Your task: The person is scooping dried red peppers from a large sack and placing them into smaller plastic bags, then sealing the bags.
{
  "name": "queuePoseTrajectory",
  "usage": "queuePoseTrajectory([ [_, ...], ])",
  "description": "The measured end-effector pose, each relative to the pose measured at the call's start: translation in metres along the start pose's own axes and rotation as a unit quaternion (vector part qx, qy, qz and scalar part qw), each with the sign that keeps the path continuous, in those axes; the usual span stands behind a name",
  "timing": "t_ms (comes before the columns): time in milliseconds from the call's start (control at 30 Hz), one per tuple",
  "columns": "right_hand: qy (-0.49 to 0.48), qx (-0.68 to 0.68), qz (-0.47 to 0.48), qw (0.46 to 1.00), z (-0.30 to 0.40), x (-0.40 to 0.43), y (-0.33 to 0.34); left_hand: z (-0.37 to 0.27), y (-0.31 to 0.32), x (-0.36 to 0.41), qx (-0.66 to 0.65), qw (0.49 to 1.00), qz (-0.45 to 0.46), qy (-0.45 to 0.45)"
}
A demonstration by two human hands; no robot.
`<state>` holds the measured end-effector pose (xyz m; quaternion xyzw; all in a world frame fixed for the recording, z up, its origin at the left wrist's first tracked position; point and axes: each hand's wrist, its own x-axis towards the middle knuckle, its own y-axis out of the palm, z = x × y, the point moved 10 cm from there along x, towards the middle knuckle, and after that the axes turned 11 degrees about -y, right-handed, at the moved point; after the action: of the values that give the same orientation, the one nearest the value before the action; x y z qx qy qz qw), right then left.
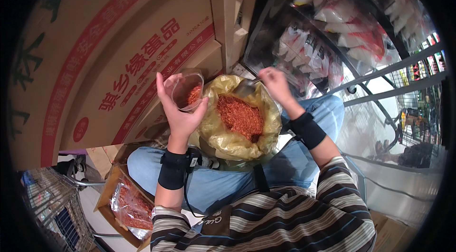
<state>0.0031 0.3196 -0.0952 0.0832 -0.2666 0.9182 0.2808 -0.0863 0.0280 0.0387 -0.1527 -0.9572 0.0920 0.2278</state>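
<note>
My left hand (183, 109) grips a clear plastic cup (187, 91), tilted so its mouth faces me, with some red chili flakes inside. In my right hand (276, 84) is the handle of a metal scoop (245, 87), its bowl blurred at the far rim of a yellow plastic bag (233, 145). The bag stands with its mouth spread wide between my knees. Coarse red chili flakes (242, 118) fill its inside. Whether the scoop carries any flakes is hard to tell.
Large cardboard cartons (142, 38) rise at the left and front. On the right is a dark rack of bagged goods (342, 20). An open carton (107, 195) beside my left knee holds plastic bags of red flakes (131, 205). A wire shopping cart (60, 209) stands at the lower left.
</note>
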Motion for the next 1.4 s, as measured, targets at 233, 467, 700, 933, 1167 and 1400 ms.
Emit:
queuePoseTrajectory([
  [233, -0.013, -0.132, 0.276, 0.952, -0.027, -0.054, 0.148, 0.004, -0.006, 0.003, -0.036, 0.999, -0.017, -0.023],
  [467, -0.009, -0.344, 0.402, 0.849, -0.091, -0.102, 0.178, 0.02, -0.031, 0.007, -0.039, 0.994, -0.081, -0.064],
  [700, -0.004, -0.316, 0.507, 0.802, -0.083, -0.13, 0.151, 0.011, -0.031, 0.005, -0.024, 0.997, -0.062, -0.048],
  [933, 0.039, -0.406, 0.383, 0.829, -0.088, -0.098, 0.11, 0.004, -0.025, 0.006, -0.043, 0.997, -0.042, -0.04],
  [1167, 0.132, -0.227, 0.419, 0.869, -0.11, -0.142, 0.15, 0.004, -0.02, 0.006, -0.012, 0.999, -0.032, -0.037],
  [1400, 0.205, -0.116, 0.407, 0.882, -0.117, -0.145, 0.173, -0.002, -0.019, 0.005, 0.003, 0.999, -0.03, -0.012],
])
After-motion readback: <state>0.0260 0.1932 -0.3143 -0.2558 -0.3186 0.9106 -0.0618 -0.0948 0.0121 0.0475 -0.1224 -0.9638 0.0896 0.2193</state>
